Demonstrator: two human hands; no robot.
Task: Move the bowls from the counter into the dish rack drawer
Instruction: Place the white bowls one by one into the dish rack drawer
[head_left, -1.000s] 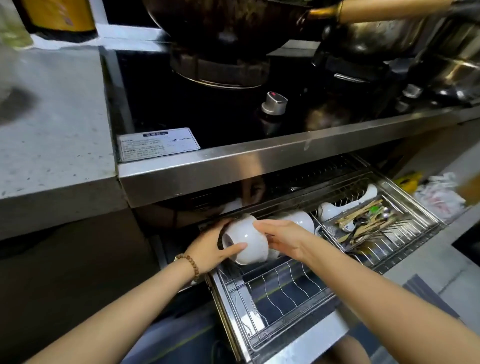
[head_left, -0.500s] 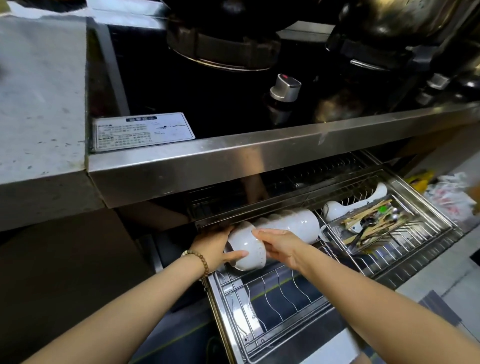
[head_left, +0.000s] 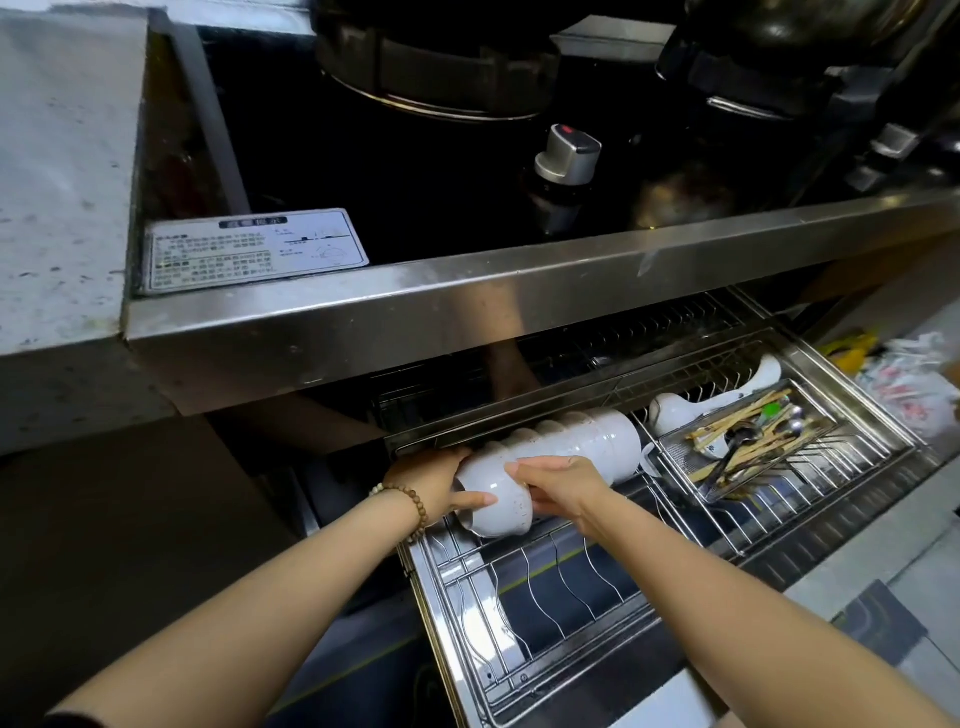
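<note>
Below the steel desk (head_left: 467, 306) the rack (head_left: 571, 597) is pulled open. We hold a white bowl (head_left: 493, 506) on its side at the rack's 11 o'clock, left hand (head_left: 431, 480) and right hand (head_left: 558, 483) clasping it. Glazed, slippery, brittle; we grip rim and base.

- My left hand (head_left: 434, 480), beaded bracelet (head_left: 402, 506) on its wrist, cups the open mouth of a white bowl (head_left: 493, 499) lying on its side.
- My right hand (head_left: 558, 488) grips the same bowl from the other side, fingers over its top.
- The held bowl touches the near end of a row of nested white bowls (head_left: 582, 444) on their sides in the dish rack drawer (head_left: 524, 613).
- A wire cutlery basket (head_left: 748, 449) sits at the drawer's right, holding chopsticks and spoons.
- A white ladle (head_left: 685, 410) lies just behind the basket.
- Above, the steel stove edge (head_left: 467, 306) and a burner knob (head_left: 569, 156).
</note>
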